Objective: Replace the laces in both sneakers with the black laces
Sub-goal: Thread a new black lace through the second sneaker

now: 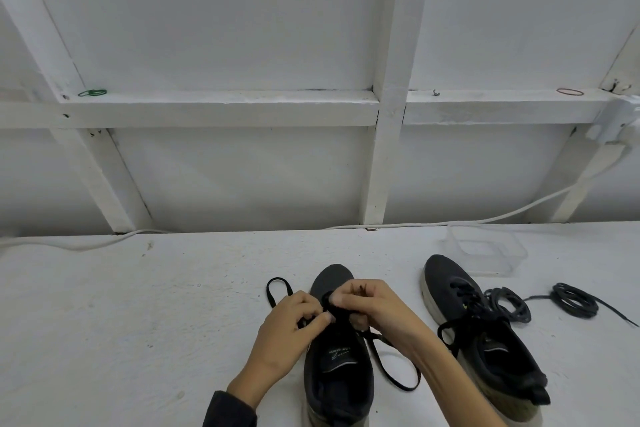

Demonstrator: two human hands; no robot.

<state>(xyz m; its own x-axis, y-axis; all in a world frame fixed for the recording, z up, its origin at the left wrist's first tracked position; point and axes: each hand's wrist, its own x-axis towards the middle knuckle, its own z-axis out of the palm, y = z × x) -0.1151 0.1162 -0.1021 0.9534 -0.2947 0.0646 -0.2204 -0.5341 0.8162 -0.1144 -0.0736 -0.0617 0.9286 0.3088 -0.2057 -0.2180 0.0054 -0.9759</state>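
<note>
Two dark sneakers stand on the white table with their toes pointing away from me. Over the near sneaker both hands work a flat black lace. My left hand pinches the lace at the eyelets. My right hand grips the lace just above the tongue. One lace loop lies to the left of the toe, another trails right of the shoe. The second sneaker on the right is laced in black, its ends loose. Beside it lie a grey lace bundle and a coiled black lace.
An empty clear plastic tub stands behind the right sneaker. A white cable runs along the table's back edge under a white framed wall. A green rubber band and a red one lie on the ledge.
</note>
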